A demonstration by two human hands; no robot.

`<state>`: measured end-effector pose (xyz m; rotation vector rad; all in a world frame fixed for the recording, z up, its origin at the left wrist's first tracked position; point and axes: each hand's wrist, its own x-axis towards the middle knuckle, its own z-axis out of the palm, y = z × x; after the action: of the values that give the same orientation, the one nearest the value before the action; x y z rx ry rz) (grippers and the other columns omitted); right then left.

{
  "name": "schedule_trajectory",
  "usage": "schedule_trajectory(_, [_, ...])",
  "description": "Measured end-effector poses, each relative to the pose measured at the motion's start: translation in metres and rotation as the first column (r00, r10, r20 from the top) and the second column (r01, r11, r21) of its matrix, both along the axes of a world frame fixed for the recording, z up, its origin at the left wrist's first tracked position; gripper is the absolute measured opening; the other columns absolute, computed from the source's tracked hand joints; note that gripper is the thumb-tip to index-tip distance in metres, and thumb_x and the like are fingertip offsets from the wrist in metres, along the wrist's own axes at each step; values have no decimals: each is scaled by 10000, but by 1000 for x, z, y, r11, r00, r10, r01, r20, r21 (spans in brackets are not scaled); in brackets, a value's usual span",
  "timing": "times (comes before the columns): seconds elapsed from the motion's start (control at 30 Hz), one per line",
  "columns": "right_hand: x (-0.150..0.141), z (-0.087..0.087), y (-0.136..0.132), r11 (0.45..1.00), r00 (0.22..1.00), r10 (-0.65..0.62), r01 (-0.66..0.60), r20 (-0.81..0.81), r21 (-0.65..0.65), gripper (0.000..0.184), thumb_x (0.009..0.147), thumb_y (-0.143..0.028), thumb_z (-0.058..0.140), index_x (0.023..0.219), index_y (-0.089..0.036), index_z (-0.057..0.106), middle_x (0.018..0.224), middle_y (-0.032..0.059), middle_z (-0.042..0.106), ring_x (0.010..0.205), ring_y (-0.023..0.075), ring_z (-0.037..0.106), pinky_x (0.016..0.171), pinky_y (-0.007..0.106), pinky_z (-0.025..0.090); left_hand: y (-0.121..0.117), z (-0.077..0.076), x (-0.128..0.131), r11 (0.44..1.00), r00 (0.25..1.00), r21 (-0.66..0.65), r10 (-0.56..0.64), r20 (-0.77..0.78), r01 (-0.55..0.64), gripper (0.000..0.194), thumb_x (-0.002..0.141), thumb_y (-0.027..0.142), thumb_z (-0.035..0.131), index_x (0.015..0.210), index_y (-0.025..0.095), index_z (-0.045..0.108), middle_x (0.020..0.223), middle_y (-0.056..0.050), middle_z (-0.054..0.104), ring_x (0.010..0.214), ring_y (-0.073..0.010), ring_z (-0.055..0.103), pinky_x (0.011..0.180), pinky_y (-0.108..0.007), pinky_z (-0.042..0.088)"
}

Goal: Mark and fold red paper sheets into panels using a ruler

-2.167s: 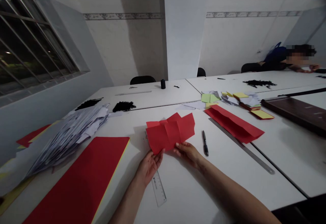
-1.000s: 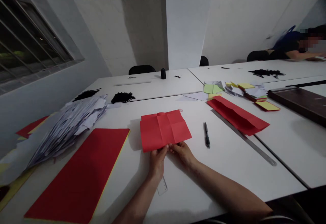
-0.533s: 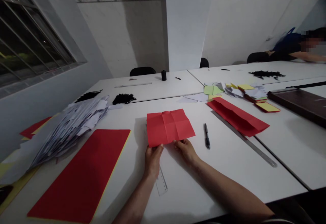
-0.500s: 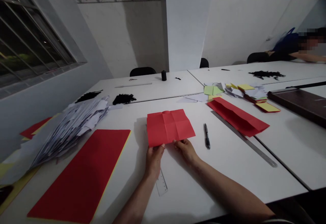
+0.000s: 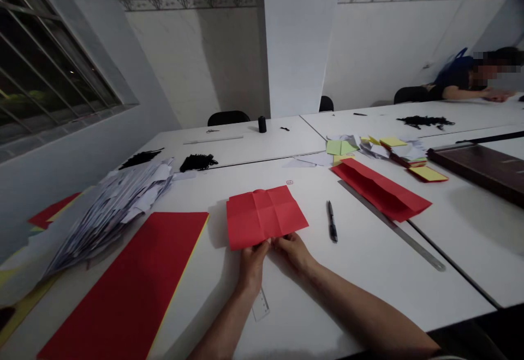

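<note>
A creased sheet of red paper (image 5: 264,215) is held up over the white table, its fold lines crossing the surface. My left hand (image 5: 252,264) grips its near edge, with the fingers partly hidden beneath the sheet. Close beside it, my right hand (image 5: 293,251) pinches the same edge; the fingertips of both hands nearly meet. Under my left wrist lies a clear ruler (image 5: 261,305), mostly covered. To the right of the hands is a black pen (image 5: 332,222). A folded red paper (image 5: 379,188) rests by a metal ruler (image 5: 393,229).
Large red sheets (image 5: 126,289) and a heap of white papers (image 5: 110,218) lie at the left. Farther back are black thread bundles (image 5: 199,161) and a black spool (image 5: 262,124). Small coloured papers (image 5: 393,149) and a dark brown case (image 5: 478,174) are at the right. Another person (image 5: 462,84) sits far right.
The red paper has gone from bent and raised to flatter. My left hand has shifted right toward my right hand, and the paper has tilted slightly and moved left.
</note>
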<state>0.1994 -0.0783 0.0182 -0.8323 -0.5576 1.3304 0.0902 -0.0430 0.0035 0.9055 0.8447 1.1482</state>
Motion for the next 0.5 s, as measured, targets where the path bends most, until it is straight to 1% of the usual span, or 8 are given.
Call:
schedule_trajectory(0.13, [1,-5,2,999,1000,-13,13,2,-46,159,584,-227,735,582,-167,588,569,-23,536,591,113,444,627,264,363,0,2,-1,1000,1000,31,-1,-5,1,380,603,275,837,922,127,690,882,-77,694,838,-196,633,818,-327,499])
schedule_trajectory(0.2, [4,-8,3,998,1000,-3,3,1,-64,166,597,-223,728,572,-164,575,559,-23,524,590,112,435,619,260,350,0,5,-1,999,1000,31,14,-12,-13,386,591,274,839,916,130,689,879,-77,693,839,-199,634,807,-319,497])
schedule_trajectory(0.33, [13,-9,3,995,1000,-12,10,-19,-97,221,622,-244,734,553,-172,536,545,-32,497,575,104,404,598,258,324,1,9,-3,998,997,-6,67,-34,-67,358,545,260,845,843,159,674,764,-31,668,766,-175,623,722,-275,486])
schedule_trajectory(0.5, [21,-7,4,989,999,-22,18,-25,-144,234,587,-261,763,538,-162,556,541,-22,514,571,105,415,591,261,324,5,11,-6,994,995,-36,100,-30,-101,293,536,228,827,751,168,638,646,19,590,647,-126,550,626,-240,439])
